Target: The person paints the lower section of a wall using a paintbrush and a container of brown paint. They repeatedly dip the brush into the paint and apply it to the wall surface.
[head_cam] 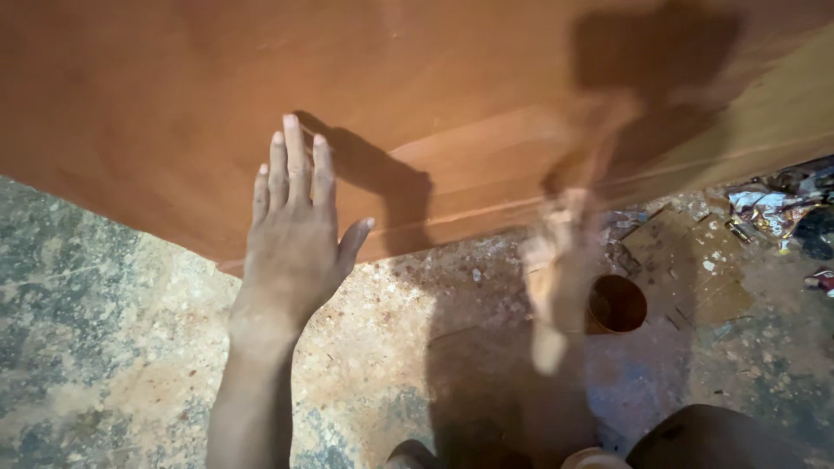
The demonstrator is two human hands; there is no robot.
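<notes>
My left hand (pixel 295 230) lies flat, fingers spread, on the lower edge of a large reddish-brown wooden board (pixel 174 104) that fills the top of the view. My right hand (pixel 560 260) is heavily blurred by motion just below the board's edge. It grips a long handle that rises to a dark block-shaped head, seemingly a hammer (pixel 651 48), over the board's right part. Blur hides its details.
The floor (pixel 95 347) is rough, stained concrete, dusted with pale specks. A small round brown tin (pixel 617 304) sits beside my right hand. A flat cardboard piece (pixel 691 260) and crumpled foil wrappers (pixel 773 204) lie at right. My knee (pixel 712 439) shows at the bottom.
</notes>
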